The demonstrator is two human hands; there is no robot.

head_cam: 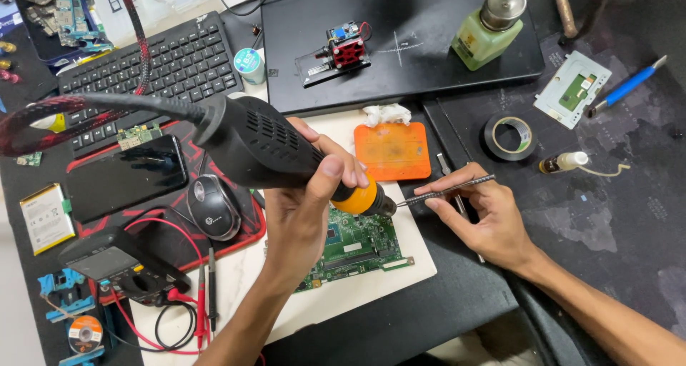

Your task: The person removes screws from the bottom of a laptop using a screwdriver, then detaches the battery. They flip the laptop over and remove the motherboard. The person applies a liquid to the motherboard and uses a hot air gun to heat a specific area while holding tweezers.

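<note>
My left hand point(304, 209) grips a black hot-air tool point(261, 148) with an orange collar, its nozzle angled down over a green circuit board point(354, 246) that lies on a white tile point(421, 262). My right hand point(486, 219) holds thin metal tweezers point(450, 189), their tips pointing left toward the nozzle just above the board's far edge. The tool's thick cable runs off to the upper left.
An orange pad point(391, 151) and a white tissue lie behind the board. Around it are a black keyboard point(157, 69), a mouse point(212, 206), a phone point(125, 179), a multimeter with red leads point(125, 266), a tape roll point(509, 136), a green pump bottle point(489, 30) and a small dropper bottle point(564, 163).
</note>
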